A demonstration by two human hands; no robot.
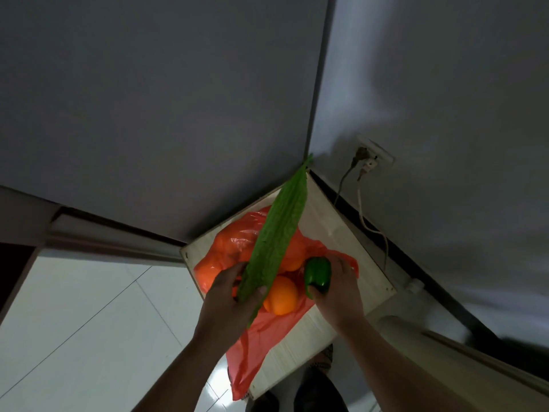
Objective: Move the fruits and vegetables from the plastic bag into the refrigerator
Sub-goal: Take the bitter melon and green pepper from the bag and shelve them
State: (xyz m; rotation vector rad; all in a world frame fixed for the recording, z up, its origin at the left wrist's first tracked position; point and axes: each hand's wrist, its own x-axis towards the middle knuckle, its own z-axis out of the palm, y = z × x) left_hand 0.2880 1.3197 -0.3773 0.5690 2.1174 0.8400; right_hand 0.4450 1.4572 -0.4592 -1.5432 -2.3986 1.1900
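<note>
A red plastic bag (261, 331) lies open on a small pale wooden table (335, 233). My left hand (228, 295) grips the lower end of a long green ridged gourd (277, 239), which slants up over the bag toward the wall corner. My right hand (338, 289) holds a green bell pepper (318, 275) just above the bag's right side. An orange (282, 295) shows in the bag's mouth between my hands. More orange fruit (292, 255) lies under the gourd and under the plastic. The grey refrigerator (148, 114) fills the upper left, its door closed.
A grey wall (445, 99) stands to the right with a socket and plugged cables (368, 165) hanging behind the table. White floor tiles (89, 316) lie at lower left. A door frame (98, 233) runs beside the refrigerator's base. A pale ledge (475, 361) crosses the lower right.
</note>
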